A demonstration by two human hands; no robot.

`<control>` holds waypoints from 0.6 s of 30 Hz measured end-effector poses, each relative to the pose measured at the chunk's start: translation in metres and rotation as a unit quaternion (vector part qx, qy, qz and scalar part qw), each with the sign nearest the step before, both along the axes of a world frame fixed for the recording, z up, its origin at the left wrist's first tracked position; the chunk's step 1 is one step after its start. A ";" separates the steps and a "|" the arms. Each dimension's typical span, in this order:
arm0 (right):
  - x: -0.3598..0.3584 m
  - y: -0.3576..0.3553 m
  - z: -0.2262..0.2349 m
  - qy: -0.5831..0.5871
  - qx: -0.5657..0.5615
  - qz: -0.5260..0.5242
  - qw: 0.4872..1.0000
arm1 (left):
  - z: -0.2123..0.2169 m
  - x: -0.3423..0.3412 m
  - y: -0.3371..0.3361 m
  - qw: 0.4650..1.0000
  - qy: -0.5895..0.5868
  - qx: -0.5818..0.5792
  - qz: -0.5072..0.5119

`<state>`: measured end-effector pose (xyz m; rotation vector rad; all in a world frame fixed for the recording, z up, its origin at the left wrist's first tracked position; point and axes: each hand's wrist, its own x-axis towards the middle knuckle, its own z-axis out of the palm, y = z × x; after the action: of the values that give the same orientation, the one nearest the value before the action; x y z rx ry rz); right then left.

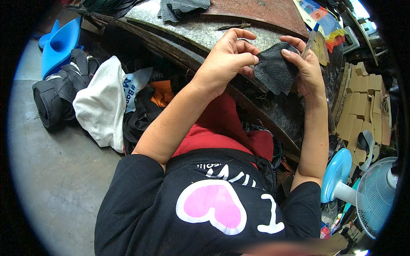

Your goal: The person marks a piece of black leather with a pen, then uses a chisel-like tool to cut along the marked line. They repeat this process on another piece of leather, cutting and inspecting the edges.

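A piece of black grained leather (275,70) with an uneven lower edge is held up over the workbench edge. My right hand (306,68) is closed on its right side, thumb on the face toward me. A slim stick-like tool (309,42) with a blue end also rests in that hand; its exact kind is unclear. At the leather's left edge, the thumb and forefinger of my left hand (230,59) pinch together, the other fingers curled. More black leather pieces (183,9) lie on the bench beyond, and a thin dark pointed tool (232,26) is beside the reddish-brown board.
The stone-topped workbench (171,27) carries a reddish-brown board (260,13). Stacked cardboard pieces (361,98) and a white-and-blue fan (378,196) stand at right. At left are a light grey cloth (102,102), black rolled items (53,100) and a blue plastic object (64,42).
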<state>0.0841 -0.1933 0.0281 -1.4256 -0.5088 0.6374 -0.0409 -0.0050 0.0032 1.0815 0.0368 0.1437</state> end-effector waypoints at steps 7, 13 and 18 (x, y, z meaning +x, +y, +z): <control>0.000 -0.001 0.000 -0.028 0.019 -0.012 0.999 | -0.001 0.002 0.001 0.999 -0.005 -0.034 0.005; 0.000 -0.001 0.001 -0.022 0.008 -0.026 0.999 | -0.003 0.003 0.002 0.999 -0.007 -0.048 0.004; -0.002 -0.002 0.004 -0.026 0.037 -0.015 0.999 | -0.002 0.003 0.002 0.999 0.000 -0.034 0.006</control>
<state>0.0826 -0.1954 0.0320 -1.3803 -0.5449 0.5530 -0.0375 -0.0028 0.0008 1.0129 0.0491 0.1526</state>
